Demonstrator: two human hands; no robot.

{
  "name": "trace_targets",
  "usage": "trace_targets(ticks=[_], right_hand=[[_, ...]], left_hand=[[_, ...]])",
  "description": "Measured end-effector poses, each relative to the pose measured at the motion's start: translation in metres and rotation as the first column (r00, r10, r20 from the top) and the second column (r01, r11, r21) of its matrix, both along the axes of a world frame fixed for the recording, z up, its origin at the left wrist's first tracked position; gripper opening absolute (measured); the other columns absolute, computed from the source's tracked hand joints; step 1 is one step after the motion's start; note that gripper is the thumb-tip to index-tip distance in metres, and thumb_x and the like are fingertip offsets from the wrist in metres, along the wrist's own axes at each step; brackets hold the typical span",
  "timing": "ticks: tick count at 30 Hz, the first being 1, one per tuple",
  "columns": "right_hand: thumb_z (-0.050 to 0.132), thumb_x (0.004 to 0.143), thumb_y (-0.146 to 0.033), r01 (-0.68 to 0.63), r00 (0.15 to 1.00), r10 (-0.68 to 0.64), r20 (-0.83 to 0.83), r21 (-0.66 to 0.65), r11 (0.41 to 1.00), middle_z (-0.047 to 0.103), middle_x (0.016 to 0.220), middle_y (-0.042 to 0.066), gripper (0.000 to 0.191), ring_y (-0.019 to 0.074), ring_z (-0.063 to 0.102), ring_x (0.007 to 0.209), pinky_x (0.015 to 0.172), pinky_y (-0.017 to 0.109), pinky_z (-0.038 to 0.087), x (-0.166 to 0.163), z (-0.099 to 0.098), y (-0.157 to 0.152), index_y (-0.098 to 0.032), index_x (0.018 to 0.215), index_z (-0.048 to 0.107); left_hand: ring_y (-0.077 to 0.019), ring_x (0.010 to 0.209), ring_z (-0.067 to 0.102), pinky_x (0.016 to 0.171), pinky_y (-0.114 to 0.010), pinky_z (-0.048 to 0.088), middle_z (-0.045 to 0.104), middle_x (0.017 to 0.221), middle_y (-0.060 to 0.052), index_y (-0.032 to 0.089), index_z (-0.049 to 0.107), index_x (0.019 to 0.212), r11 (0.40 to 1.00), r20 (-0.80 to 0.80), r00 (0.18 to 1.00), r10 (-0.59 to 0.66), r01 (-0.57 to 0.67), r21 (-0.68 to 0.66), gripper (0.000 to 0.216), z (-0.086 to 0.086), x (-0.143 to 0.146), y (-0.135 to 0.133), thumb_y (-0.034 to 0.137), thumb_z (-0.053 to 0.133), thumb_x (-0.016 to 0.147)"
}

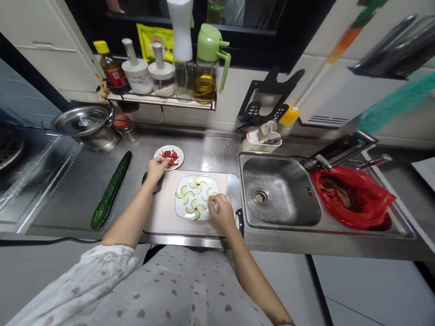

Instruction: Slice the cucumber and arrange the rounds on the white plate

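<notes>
A white plate (179, 208) with several cucumber slices (193, 199) and a few red bits lies on a pale cutting board (160, 219). My right hand (222, 213) rests at the plate's right rim, fingers pinched together on something I cannot make out. My left hand (157, 168) reaches to the near edge of a small white dish (163, 151) of chopped red chili (171, 156), fingertips closed at its rim. A cleaver (233, 190) lies on the board to the right of the plate, its handle partly hidden by my right hand.
A whole cucumber (110, 190) lies on the steel counter to the left. A lidded pot (86, 126) stands behind it. The sink (279, 194) is to the right, with a red bag (351, 195) beside it. Oil and seasoning bottles (207, 64) fill a wall shelf.
</notes>
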State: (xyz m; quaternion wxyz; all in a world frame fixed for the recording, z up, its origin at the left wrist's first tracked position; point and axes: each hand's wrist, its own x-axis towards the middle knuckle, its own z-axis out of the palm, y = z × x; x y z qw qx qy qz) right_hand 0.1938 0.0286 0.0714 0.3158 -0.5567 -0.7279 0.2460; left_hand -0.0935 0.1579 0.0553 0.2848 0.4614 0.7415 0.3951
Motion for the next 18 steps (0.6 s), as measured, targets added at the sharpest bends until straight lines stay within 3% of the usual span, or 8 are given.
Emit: trace_targets(ticks=[10, 18], right_hand=[[0.05, 0.087, -0.024, -0.073, 0.997, 0.073, 0.001, 0.033, 0.997, 0.061, 0.091, 0.006, 0.015, 0.0216, 0.048, 0.094, 0.083, 0.033, 0.041, -0.027, 0.019, 0.033, -0.021, 0.087, 0.064], [0.05, 0.089, -0.025, -0.117, 0.99, 0.112, 0.082, 0.054, 0.992, 0.058, 0.094, 0.005, 0.016, 0.0211, 0.045, 0.094, 0.083, 0.031, 0.039, -0.053, 0.04, 0.068, -0.021, 0.09, 0.065]], left_hand=[[-0.0159, 0.078, 0.06, 0.074, -0.024, 0.044, 0.071, 0.084, -0.003, 0.016, 0.069, 0.076, 0.986, 0.097, 0.985, -0.139, 0.13, 0.102, 0.025, 0.013, 0.029, -0.029, 0.039, 0.06, 0.071], [-0.0112, 0.061, 0.05, 0.061, -0.024, 0.038, 0.066, 0.075, 0.0, 0.017, 0.07, 0.08, 0.959, -0.091, 0.964, -0.249, 0.259, 0.12, 0.026, 0.032, 0.044, -0.053, 0.041, 0.059, 0.076]])
